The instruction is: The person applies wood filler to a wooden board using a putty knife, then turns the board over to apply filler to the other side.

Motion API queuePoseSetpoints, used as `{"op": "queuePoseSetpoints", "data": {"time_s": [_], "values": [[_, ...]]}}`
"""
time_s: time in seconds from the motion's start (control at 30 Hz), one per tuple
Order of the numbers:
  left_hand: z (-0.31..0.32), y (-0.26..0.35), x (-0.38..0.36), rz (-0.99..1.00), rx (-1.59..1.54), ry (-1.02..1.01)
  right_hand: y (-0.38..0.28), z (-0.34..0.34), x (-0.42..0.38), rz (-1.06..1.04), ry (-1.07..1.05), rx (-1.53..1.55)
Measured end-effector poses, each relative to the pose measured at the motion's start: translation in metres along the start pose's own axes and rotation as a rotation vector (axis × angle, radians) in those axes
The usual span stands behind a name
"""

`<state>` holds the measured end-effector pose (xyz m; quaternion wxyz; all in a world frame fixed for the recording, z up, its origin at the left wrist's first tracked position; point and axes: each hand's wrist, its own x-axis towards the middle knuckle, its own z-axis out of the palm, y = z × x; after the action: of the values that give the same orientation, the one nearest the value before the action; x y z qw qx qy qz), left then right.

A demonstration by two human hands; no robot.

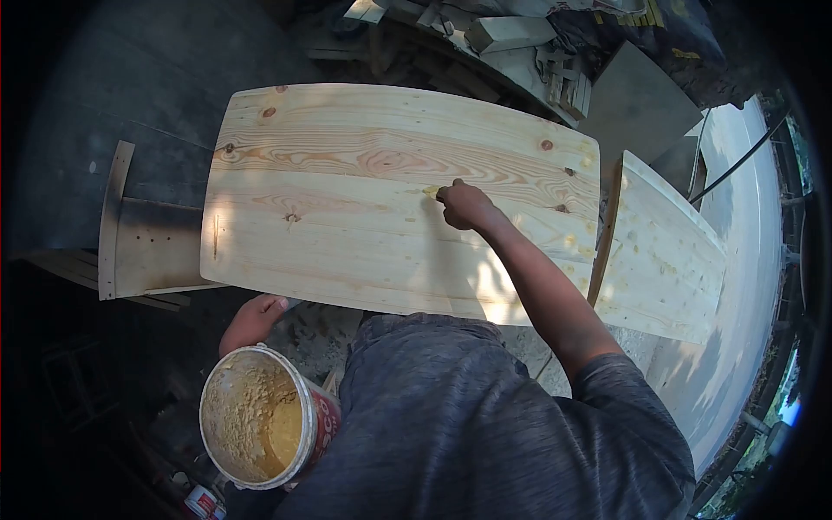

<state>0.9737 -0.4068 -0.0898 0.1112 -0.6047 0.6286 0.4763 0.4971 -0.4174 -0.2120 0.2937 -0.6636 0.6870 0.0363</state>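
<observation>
A wide pine panel [347, 217] with knots lies flat in front of me. My right hand [464, 205] reaches out over its middle, fingers pinched together and pressing a small dab of yellowish filler [430, 191] onto the wood. My left hand [251, 321] is low at the panel's near edge and holds a round tub [260, 416] of yellow-brown filler paste against my body. Whether the right hand holds a small tool cannot be seen.
A second pale board [667, 260] lies to the right, next to a long white surface [745, 260]. Wood offcuts [511, 35] are piled at the back. A dark wooden frame [130, 234] sticks out under the panel's left side. A small can [204, 503] stands on the floor.
</observation>
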Motion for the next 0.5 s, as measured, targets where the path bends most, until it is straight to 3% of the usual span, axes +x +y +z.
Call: {"op": "queuePoseSetpoints", "data": {"time_s": [0.1,0.2,0.3,0.33,0.43,0.5], "values": [[0.016,-0.016,-0.026,-0.064,-0.020,0.028,-0.019,0.038,0.002,-0.112,0.158,0.003],[0.022,-0.025,-0.056,-0.131,-0.058,0.064,-0.018,0.065,-0.008,0.023,0.096,-0.005],[0.043,-0.069,-0.073,-0.106,-0.210,0.164,-0.025,0.020,-0.005,-0.083,-0.109,-0.148],[0.047,-0.074,-0.076,-0.123,-0.281,0.137,-0.029,0.017,-0.004,-0.051,0.024,-0.100],[0.052,-0.076,-0.074,-0.191,-0.296,0.035,-0.021,0.030,0.011,-0.191,0.123,-0.051],[0.048,-0.078,-0.072,-0.159,-0.270,0.000,-0.022,0.029,0.009,-0.125,-0.087,-0.222]]}}
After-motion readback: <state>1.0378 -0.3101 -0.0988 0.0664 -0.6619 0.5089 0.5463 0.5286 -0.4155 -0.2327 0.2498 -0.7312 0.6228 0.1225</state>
